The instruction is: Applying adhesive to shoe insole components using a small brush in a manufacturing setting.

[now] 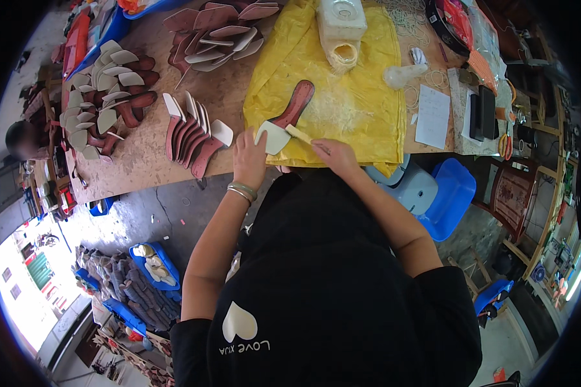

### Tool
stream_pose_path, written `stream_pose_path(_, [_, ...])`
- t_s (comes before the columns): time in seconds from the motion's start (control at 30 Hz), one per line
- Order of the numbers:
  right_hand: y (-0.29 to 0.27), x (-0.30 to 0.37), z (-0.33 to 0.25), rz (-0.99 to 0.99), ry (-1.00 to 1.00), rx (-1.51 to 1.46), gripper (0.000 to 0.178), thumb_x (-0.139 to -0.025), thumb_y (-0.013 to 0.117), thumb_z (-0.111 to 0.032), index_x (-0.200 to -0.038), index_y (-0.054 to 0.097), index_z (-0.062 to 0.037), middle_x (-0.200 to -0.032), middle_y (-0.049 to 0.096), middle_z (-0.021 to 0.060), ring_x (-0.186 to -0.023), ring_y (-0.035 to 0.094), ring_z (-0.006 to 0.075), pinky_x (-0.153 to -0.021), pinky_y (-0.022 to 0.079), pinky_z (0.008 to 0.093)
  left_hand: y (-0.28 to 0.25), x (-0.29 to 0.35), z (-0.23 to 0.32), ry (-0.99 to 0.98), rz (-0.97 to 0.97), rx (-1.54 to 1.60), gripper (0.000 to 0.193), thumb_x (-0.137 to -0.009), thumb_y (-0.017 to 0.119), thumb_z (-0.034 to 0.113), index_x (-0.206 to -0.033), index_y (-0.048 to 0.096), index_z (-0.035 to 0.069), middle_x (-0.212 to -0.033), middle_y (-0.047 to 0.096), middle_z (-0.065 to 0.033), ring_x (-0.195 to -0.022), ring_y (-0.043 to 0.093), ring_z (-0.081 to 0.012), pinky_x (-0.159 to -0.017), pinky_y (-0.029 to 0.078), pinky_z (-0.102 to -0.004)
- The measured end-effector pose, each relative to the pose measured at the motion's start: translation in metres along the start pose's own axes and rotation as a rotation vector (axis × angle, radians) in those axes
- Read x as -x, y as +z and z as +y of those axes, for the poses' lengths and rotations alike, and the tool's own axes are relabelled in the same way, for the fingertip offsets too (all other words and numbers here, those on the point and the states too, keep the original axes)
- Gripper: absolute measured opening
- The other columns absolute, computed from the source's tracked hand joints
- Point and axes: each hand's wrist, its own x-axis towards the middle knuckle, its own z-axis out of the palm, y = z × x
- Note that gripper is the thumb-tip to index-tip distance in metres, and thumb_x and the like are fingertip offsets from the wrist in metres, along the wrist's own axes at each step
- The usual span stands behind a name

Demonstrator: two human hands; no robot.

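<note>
On a yellow plastic sheet (361,132) lies a reddish-brown insole (297,103) with a white piece (275,138) at its near end. My left hand (249,158) is closed at the white piece's left edge, gripping the insole there. Between the fingers of my right hand (337,156) is a small brush (298,134), its pale tip against or just over the white piece's right edge. A cut-open white plastic jug (342,26) with a crusted opening stands farther up the sheet.
Left of my hands, a fanned row of insoles (190,137) lies on the brown table (132,174); more insole piles (216,35) are farther off. At right are a paper sheet (432,116), a clear bottle (400,76) and orange-handled scissors (507,145). A blue bin (455,200) stands below the table edge.
</note>
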Motion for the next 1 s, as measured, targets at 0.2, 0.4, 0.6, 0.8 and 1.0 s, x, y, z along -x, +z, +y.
stream_pose_path(0.2, [-0.021,-0.004,-0.012,-0.238,0.612,-0.759,0.022,-0.083,0.066,-0.023,-0.098,0.069,-0.0066,-0.071,0.062,-0.0039,-0.054,0.045,0.0047,-0.049,0.036,0.0207,-0.003,-0.009,-0.023,0.331,0.002,-0.077,0.029,-0.076,0.057,0.007,-0.104,0.061,0.01,-0.105,0.057,-0.0081,-0.107,0.051,-0.0261,-0.093,0.04,-0.0415])
stream_pose_path(0.4, [-0.097,-0.036,-0.007,0.281,0.43,-0.674,0.023,-0.084,0.066,-0.021,-0.1,0.068,-0.0039,-0.063,0.054,-0.0072,-0.052,0.042,0.0028,-0.048,0.032,0.019,-0.044,-0.029,-0.011,0.136,0.261,0.261,0.015,-0.079,0.062,0.013,-0.093,0.066,0.011,-0.093,0.064,-0.0063,-0.088,0.062,-0.024,-0.074,0.05,-0.0331])
stream_pose_path(0.6, [-0.159,-0.083,0.007,0.392,0.358,-0.168,0.024,-0.082,0.068,-0.026,-0.097,0.07,-0.0073,-0.061,0.051,-0.0056,-0.056,0.044,0.0048,-0.051,0.036,0.0217,-0.094,-0.036,-0.016,0.389,0.16,0.11,0.015,-0.082,0.058,0.004,-0.094,0.066,0.007,-0.09,0.066,-0.0068,-0.083,0.064,-0.0243,-0.07,0.052,-0.0321])
stream_pose_path(0.8, [-0.107,-0.083,0.013,0.323,0.324,-0.385,0.024,-0.081,0.067,-0.026,-0.096,0.07,-0.007,-0.061,0.05,-0.0045,-0.056,0.042,0.0037,-0.05,0.034,0.0212,-0.035,-0.006,-0.061,-0.112,0.231,0.48,0.014,-0.086,0.056,0.005,-0.098,0.064,0.001,-0.089,0.065,-0.0134,-0.083,0.064,-0.0244,-0.073,0.05,-0.0297])
stream_pose_path(1.0, [-0.062,-0.088,0.014,0.327,0.376,-0.479,0.025,-0.083,0.066,-0.026,-0.098,0.068,-0.0062,-0.06,0.047,-0.0052,-0.055,0.039,0.0033,-0.049,0.032,0.0208,0.052,0.026,-0.023,-0.73,0.369,1.227,0.015,-0.093,0.052,0.014,-0.104,0.052,0.003,-0.089,0.062,-0.0077,-0.079,0.062,-0.0171,-0.075,0.052,-0.0299])
